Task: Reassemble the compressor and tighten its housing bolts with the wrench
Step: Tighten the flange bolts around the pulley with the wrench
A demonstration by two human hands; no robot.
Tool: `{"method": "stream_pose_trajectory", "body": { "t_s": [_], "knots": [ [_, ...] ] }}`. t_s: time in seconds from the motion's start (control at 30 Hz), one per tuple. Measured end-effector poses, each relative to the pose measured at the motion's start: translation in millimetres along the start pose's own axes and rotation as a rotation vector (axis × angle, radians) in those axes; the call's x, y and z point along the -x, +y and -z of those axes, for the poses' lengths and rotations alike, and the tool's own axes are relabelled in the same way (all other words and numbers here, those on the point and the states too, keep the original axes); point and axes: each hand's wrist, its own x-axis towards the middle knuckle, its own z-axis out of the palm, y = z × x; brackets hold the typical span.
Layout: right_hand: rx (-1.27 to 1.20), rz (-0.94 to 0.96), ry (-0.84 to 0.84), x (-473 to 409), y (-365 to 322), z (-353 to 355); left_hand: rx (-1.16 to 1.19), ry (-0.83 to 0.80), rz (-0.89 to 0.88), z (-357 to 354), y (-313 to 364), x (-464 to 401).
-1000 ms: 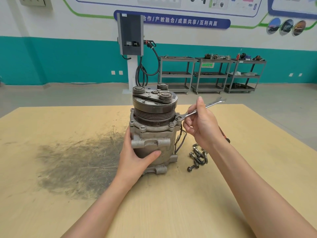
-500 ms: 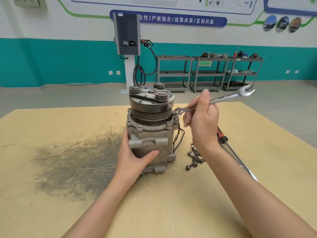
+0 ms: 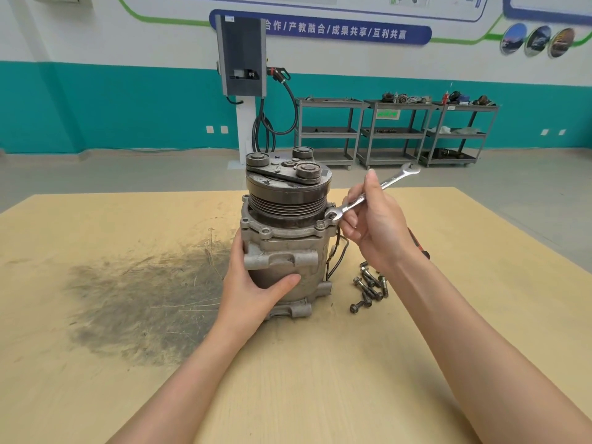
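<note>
A grey metal compressor (image 3: pixel 285 241) with a dark pulley on top stands upright at the middle of the wooden table (image 3: pixel 320 363). My left hand (image 3: pixel 253 286) grips its lower body from the left, thumb across the front. My right hand (image 3: pixel 376 225) holds a silver wrench (image 3: pixel 371 195) by the shaft. The wrench's ring end sits on a housing bolt (image 3: pixel 331 215) at the flange's right side, and its open end points up and to the right.
Several loose bolts (image 3: pixel 368 288) lie on the table right of the compressor. A red-handled tool (image 3: pixel 419 248) shows partly behind my right wrist. A dark grease stain (image 3: pixel 141 299) covers the table's left. Shelving carts (image 3: pixel 394 129) and a charging post (image 3: pixel 243 78) stand far behind.
The wrench was lifted off the flange half a second ago, its head raised to the right. Now its ring end is back down on the right-side bolt. My left hand kept its grip.
</note>
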Motion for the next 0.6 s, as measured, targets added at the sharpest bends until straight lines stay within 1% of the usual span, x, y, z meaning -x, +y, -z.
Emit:
{"method": "stream_pose_trajectory", "body": {
  "t_s": [0.1,0.2,0.43,0.6],
  "knots": [
    [-0.028,-0.046,0.088,-1.7,-0.3,2.1,-0.002,-0.002,0.003,0.2,-0.4,-0.4],
    [-0.033,-0.077,0.109,-3.6,0.5,3.5,-0.004,0.001,0.011,0.1,0.2,0.4],
    [-0.003,-0.158,0.040,-5.7,-1.3,6.8,-0.005,-0.001,0.001,0.1,0.8,-0.5],
    [-0.030,-0.194,0.010,-6.0,0.8,5.9,0.001,-0.007,0.002,0.1,2.2,0.3]
  ]
}}
